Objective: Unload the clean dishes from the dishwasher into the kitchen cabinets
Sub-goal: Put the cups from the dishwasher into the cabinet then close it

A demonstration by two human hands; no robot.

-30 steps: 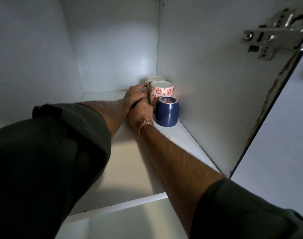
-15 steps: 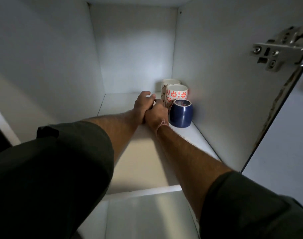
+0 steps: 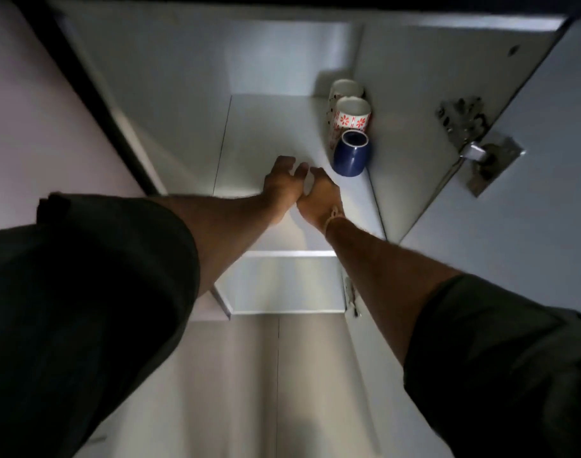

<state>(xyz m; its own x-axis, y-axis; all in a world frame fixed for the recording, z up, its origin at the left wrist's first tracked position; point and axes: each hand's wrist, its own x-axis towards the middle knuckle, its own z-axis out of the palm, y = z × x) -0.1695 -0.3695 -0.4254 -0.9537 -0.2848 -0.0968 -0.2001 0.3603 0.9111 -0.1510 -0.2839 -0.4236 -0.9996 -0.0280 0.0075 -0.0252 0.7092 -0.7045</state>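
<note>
Three cups stand in a row along the right wall of the white cabinet shelf (image 3: 262, 127): a dark blue cup (image 3: 351, 154) in front, a white cup with red flowers (image 3: 351, 115) behind it, and a white patterned cup (image 3: 345, 89) at the back. My left hand (image 3: 281, 181) hovers over the shelf's front half with its fingers spread and nothing in it. My right hand (image 3: 319, 195) is beside it, touching it, just left of and nearer than the blue cup. I see nothing held in it, though its fingertips are partly hidden.
The cabinet door (image 3: 530, 193) stands open on the right with a metal hinge (image 3: 474, 140) on it. A lower shelf (image 3: 282, 282) shows under the front edge. A dark frame edge (image 3: 94, 94) runs down the left side.
Both hands have come back from the cups toward the shelf's front, away from the flowered cup. The camera has drawn back and tilted, so more of the cabinet shows.
</note>
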